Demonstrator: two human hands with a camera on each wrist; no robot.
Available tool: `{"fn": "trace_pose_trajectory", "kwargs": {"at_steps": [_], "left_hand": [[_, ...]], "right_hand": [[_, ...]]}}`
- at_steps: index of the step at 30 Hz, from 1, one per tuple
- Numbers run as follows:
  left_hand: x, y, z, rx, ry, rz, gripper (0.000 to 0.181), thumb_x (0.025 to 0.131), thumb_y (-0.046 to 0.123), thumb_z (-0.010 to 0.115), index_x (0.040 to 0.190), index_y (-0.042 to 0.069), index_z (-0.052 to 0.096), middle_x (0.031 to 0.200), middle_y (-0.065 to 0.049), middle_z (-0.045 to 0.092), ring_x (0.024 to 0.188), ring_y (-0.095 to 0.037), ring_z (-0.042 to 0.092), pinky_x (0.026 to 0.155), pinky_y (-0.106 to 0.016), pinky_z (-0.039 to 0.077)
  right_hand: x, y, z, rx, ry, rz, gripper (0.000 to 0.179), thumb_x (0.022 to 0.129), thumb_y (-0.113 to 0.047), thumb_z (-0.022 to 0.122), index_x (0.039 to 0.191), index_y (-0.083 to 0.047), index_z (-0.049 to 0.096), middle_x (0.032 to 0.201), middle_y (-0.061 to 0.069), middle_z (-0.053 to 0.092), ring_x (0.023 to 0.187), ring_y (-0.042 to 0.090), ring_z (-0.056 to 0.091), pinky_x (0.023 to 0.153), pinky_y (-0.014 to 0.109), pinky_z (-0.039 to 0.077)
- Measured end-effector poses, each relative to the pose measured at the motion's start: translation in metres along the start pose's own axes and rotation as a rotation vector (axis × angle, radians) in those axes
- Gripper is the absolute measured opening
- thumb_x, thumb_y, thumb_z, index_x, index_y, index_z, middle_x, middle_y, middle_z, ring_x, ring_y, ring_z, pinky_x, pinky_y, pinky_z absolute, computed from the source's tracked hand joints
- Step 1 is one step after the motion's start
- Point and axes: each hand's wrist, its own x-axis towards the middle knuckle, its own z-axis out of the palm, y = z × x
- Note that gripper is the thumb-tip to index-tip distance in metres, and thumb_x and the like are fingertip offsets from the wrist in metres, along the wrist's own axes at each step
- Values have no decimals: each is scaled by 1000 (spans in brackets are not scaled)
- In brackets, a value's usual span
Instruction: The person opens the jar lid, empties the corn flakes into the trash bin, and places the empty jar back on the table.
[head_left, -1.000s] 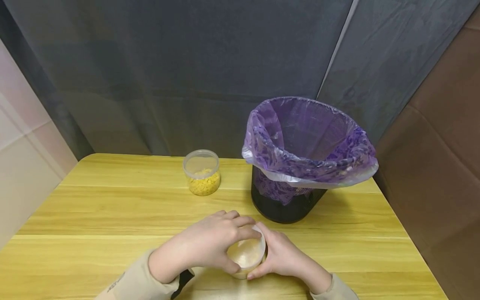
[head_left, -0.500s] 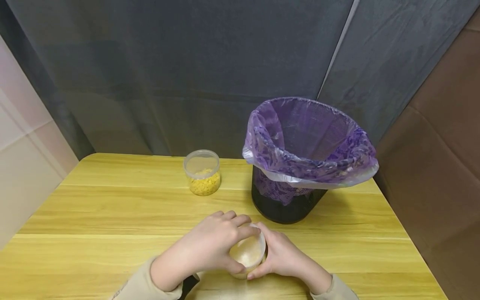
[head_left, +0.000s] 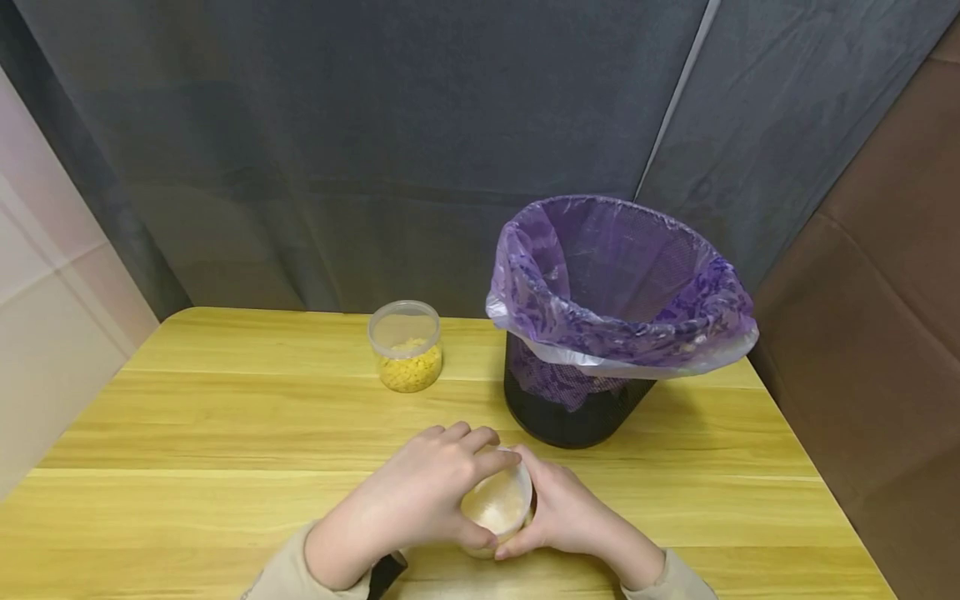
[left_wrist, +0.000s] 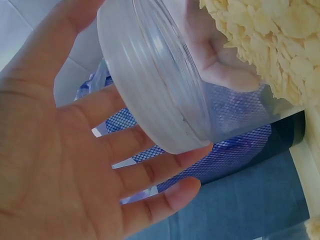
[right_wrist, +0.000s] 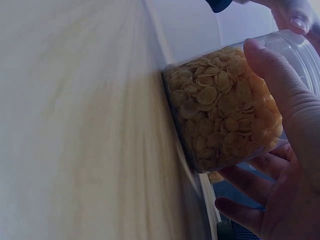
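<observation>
While the left hand (head_left: 442, 487) grips the lid (head_left: 497, 502), the right hand (head_left: 562, 510) clasps the jar (right_wrist: 220, 107) at the table's (head_left: 225, 433) six o'clock; from it, a tub (head_left: 408, 367) stands at eleven, a bin (head_left: 558, 421) at one.

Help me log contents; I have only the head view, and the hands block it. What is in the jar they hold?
Observer: The right wrist view shows flat, rounded, yellowish flakes inside the jar.
Operator: Do they reach up to the lid?
Observer: Not on the side seen in the left wrist view: a bare stretch of clear wall shows between the flakes and the lid.
Operator: Does the left hand lie flat on top?
Observer: No, the left wrist view shows a gap between its palm and the lid.
</observation>
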Motion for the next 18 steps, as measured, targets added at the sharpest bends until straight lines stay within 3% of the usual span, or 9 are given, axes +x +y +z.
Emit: {"fn": "trace_pose_trajectory", "kwargs": {"at_steps": [11, 18], "left_hand": [[-3, 0, -6, -98, -80, -17, 79, 62, 47, 83, 132, 21, 57, 133, -3, 52, 115, -22, 51, 95, -42, 42], [-4, 1, -12, -146, -140, -17, 81, 63, 39, 84, 136, 22, 54, 139, -3, 49, 122, -23, 47, 99, -43, 39]], "right_hand": [[0, 0, 0, -19, 0, 3, 90, 55, -56, 87, 128, -27, 42, 115, -7, 58, 101, 10, 56, 84, 33, 48], [0, 0, 1, -14, 10, -15, 94, 56, -56, 87, 132, -29, 40, 120, -6, 57, 104, 12, 56, 86, 35, 47]]}}
